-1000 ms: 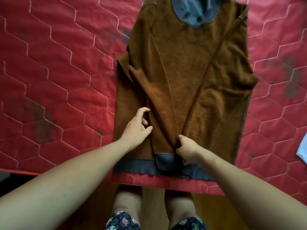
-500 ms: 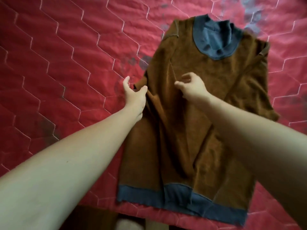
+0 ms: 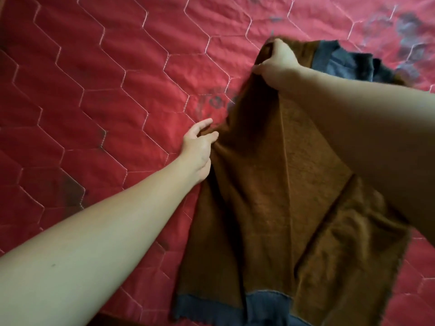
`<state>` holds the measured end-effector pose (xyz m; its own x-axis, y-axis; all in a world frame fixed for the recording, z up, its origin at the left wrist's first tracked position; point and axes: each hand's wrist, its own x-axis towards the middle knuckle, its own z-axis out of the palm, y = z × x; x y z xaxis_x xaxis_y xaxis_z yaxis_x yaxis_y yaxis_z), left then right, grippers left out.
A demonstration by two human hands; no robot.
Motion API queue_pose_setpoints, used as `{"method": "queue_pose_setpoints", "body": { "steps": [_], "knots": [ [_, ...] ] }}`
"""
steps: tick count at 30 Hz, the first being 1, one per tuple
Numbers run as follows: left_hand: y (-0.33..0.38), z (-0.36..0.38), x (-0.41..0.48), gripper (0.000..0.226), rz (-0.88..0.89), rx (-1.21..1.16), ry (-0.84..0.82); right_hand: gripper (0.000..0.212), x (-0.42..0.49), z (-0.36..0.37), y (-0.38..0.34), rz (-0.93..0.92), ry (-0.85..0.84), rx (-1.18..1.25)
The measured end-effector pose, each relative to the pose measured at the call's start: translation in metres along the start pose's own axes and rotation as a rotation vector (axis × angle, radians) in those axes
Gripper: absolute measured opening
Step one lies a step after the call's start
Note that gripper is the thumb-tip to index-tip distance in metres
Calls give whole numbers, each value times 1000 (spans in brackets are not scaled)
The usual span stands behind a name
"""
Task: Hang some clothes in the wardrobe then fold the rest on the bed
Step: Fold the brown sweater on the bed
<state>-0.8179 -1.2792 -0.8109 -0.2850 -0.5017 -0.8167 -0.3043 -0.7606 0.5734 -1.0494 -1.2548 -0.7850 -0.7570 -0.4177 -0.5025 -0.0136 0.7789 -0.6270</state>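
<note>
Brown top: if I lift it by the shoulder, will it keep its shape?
Likely floppy: the brown top sags in long creases below the right hand, whose grip bunches its shoulder. Probably light for its size: that one grip seems to raise much of it. Its fuzzy surface may drag on the red quilt.

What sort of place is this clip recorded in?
Likely a bedroom: a red quilted bed cover with hexagon stitching fills the view, and a right hand grips a brown sweater with grey trim spread on it.
</note>
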Motion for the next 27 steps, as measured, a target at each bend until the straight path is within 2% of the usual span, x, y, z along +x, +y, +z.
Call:
{"method": "queue_pose_setpoints", "body": {
  "steps": [3, 5, 8, 10, 12, 14, 16, 18, 21, 27],
  "knots": [
    [-1, -2, -3, 46, 18, -39, -34, 52, 21, 9, -6, -51, 19, -70],
    [-2, -8, -3, 45, 70, 74, -89, 49, 28, 14, -2, -23, 25, 12],
    [-3, -14, -2, 28, 322, 520, -57, 45, 24, 10, 9, 26, 39, 178],
    [0, -15, -4, 16, 489, 898, 30, 55, 14, 4, 15, -6, 51, 209],
    [3, -19, -7, 27, 586, 1172, 129, 62, -13, 0, 22, -129, 113, -20],
    [1, -20, -11, 46, 762, 1308, 148, 60, -53, 3, 40, -334, 180, -337],
    [-8, -14, -18, 58, 1043, 1450, 41, 58, -100, 12, 69, -545, 143, -532],
    [-29, -12, -23, 69, 1189, 1701, -159, 58, -145, 17, 108, -624, 43, -669],
    [-56, -26, -22, 86, 1124, 2066, -280, 60, -203, 10, 167, -531, -55, -806],
    [-58, -25, -27, 84, 1043, 2159, -225, 77, -331, 2, 266, -221, -164, -904]
  ]
}}
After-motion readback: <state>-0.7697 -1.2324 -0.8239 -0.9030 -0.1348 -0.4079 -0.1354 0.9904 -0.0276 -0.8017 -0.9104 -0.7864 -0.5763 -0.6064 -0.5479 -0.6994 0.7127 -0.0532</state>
